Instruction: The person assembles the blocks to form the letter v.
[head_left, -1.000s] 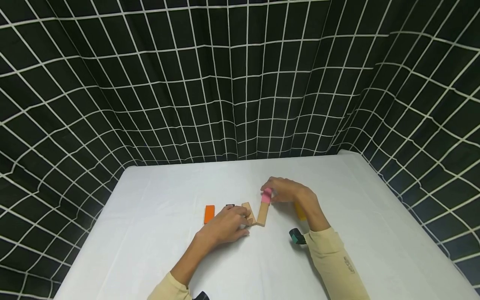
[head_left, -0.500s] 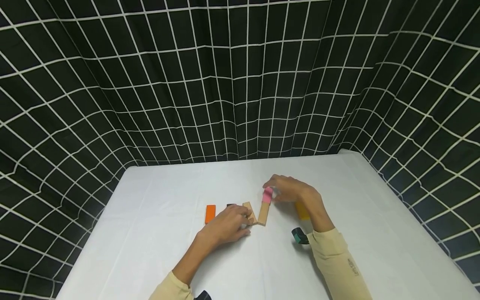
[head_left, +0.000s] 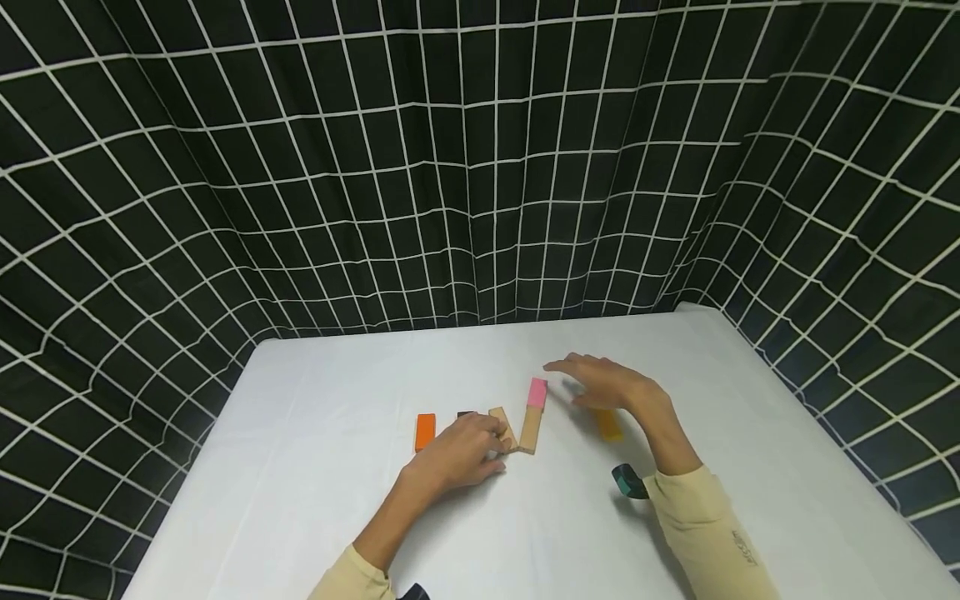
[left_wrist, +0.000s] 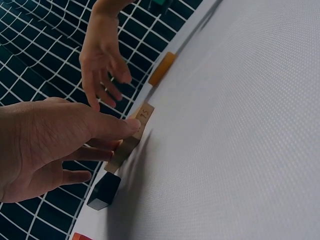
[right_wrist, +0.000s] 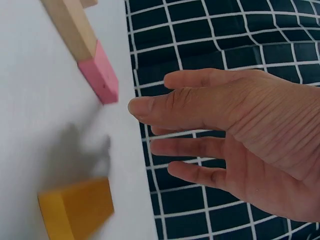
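Observation:
Two plain wooden blocks form a V on the white table. My left hand (head_left: 459, 454) pinches the left wooden block (head_left: 498, 413) between thumb and fingers; in the left wrist view part of that wooden block (left_wrist: 120, 156) shows below the thumb. At the far end of the right wooden block (head_left: 530, 431), a pink block (head_left: 537, 392) lies end to end with it. My right hand (head_left: 606, 385) hovers to the right of the pink block, apart from it, fingers extended and holding nothing. In the right wrist view a gap separates the thumb from the pink block (right_wrist: 101, 75).
An orange block (head_left: 425, 432) lies left of my left hand. A black block (left_wrist: 104, 191) stands close to the left wooden block. Beneath my right forearm is a yellow block (head_left: 609, 426). Dark grid-patterned curtains (head_left: 420, 167) surround the table (head_left: 330, 400).
My right hand has let go of the pink block and moved off to the right. The pink block stays at the wooden block's end. The left hand stays on its block.

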